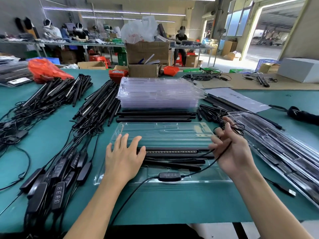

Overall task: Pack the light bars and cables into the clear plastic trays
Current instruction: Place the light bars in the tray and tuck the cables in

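A clear plastic tray (164, 133) lies open on the green table in front of me. Black light bars (172, 151) sit in its near half, and an inline controller (170, 175) rests in the front slot. My left hand (123, 157) lies flat with straight fingers on the left ends of the bars. My right hand (231, 147) is raised at the tray's right edge and pinches a thin black cable (203, 167) that loops over its fingers and runs down to the controller.
A stack of empty clear trays (158, 94) stands behind, with loose black bars (155, 116) in front of it. Piles of bars and cables (57, 107) cover the left. Filled trays (284, 152) lie at the right. A USB plug (291, 192) sits near the right edge.
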`<state>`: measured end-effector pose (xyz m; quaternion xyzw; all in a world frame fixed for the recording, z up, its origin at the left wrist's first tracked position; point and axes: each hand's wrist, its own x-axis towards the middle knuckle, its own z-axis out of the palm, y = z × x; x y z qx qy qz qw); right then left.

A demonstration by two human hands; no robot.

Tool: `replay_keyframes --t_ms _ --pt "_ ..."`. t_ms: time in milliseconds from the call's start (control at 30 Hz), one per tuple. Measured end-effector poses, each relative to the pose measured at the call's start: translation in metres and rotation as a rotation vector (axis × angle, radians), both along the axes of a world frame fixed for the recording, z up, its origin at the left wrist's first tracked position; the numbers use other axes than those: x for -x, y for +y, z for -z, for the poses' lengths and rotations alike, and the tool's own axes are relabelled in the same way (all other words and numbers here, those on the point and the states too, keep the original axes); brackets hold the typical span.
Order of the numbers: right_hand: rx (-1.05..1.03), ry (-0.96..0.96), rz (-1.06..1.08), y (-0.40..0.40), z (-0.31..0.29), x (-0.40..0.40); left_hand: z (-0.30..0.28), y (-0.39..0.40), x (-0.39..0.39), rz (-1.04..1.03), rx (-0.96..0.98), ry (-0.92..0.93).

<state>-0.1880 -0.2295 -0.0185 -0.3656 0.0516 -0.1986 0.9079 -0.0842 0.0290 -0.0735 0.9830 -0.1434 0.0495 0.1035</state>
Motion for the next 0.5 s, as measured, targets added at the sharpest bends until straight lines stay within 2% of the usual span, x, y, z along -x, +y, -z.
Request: replay_keyframes --t_ms 167,500 --pt "0.060 0.046 0.125 -0.001 0.004 0.002 -0.001 0.000 0.001 -0.003 -0.008 0.005" --pt "-0.183 -0.022 0.229 -0.016 0.006 0.004 -0.003 0.001 0.003 0.000 -0.015 -0.001"
